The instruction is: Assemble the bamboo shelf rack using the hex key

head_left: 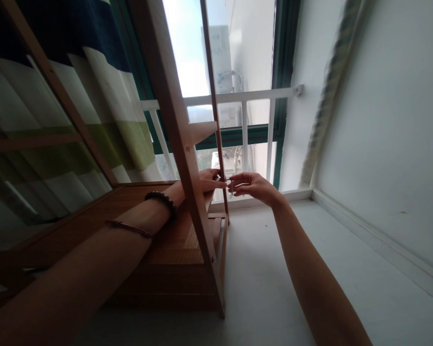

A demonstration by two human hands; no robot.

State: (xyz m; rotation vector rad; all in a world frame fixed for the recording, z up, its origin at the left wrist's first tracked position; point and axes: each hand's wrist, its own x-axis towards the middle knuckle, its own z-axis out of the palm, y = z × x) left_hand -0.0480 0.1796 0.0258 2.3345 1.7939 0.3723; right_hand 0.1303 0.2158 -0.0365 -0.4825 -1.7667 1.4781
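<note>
A wooden rack frame (187, 158) stands on the floor with slanted uprights and a low shelf (159, 226). My left hand (211, 180) reaches through the frame, a dark bead bracelet (161, 198) on its wrist, and its fingers press against the thin far upright (220, 158). My right hand (248, 185) comes from the right side and pinches a small thin part against that same upright. The two sets of fingertips almost meet there. What the part is, I cannot make out.
A striped curtain (75, 96) hangs at the left behind the rack. A window with a white railing (238, 96) lies straight ahead. A white wall (393, 144) and its baseboard run along the right. Pale floor (267, 269) spreads to the right of the rack.
</note>
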